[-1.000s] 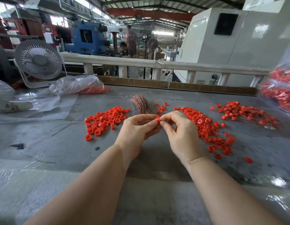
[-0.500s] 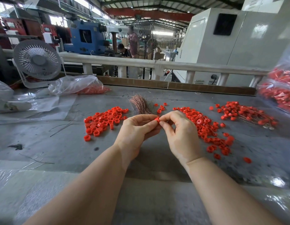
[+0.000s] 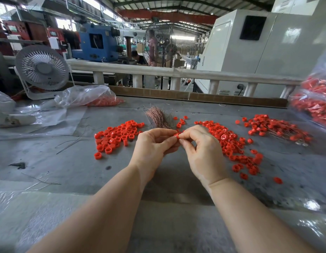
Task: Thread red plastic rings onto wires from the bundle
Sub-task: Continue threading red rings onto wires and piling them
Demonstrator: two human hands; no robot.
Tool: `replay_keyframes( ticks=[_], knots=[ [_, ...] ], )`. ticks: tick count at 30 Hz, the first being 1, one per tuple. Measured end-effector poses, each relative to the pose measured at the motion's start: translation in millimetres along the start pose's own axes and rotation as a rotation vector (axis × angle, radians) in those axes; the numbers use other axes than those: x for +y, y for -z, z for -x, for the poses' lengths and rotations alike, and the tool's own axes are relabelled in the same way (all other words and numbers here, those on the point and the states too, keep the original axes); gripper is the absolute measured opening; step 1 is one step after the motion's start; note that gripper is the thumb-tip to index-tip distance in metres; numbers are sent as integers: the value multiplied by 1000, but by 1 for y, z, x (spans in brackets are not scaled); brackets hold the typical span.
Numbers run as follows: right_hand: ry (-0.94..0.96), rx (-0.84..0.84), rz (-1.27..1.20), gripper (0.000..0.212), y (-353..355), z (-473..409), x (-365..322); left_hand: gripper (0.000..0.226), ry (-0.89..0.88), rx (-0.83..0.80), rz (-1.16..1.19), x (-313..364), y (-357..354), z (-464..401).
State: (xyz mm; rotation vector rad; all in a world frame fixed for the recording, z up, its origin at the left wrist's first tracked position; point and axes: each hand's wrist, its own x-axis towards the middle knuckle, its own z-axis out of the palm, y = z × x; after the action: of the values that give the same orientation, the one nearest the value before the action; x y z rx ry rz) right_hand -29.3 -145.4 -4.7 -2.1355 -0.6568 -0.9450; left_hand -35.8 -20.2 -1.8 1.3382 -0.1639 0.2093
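Both hands meet over the middle of the grey table, fingertips together on one red ring. Left hand has fingers curled, thumb & index pinching the ring from the left side. Right hand is curled too, thumb & index tips pressed on the ring's right side; other fingers folded under. Whether a wire runs thru the ring can't be told, too fine to see betw. the fingertips.

Wire bundle lies just behind the hands, coppery-pink strands fanning toward the far edge; its near end is hidden behind the left hand's knuckles.

Loose rings, left pile, sit to the left of the hands, w/ a few strays nearer the front. Right pile spreads from just beside the right hand down toward the front-right, thin wires visible among them. A further heap of rings w/ wires lies well apart at right.

Far left: clear plastic bag w/ red parts inside, next to a white desk fan. Right edge: another bag of red parts, blurred. A few dark loose wires lie on the table left of the left pile.
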Motion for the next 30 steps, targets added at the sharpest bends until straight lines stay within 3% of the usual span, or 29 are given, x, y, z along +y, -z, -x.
replay_keyframes(
  ticks=[17,30],
  knots=[
    [-27,38,-42,4,0,0,-3,24,-128,0,-82,1,-2,2],
    [28,45,3,6,-4,1,-4,17,28,8,71,-4,3,0]
  ],
)
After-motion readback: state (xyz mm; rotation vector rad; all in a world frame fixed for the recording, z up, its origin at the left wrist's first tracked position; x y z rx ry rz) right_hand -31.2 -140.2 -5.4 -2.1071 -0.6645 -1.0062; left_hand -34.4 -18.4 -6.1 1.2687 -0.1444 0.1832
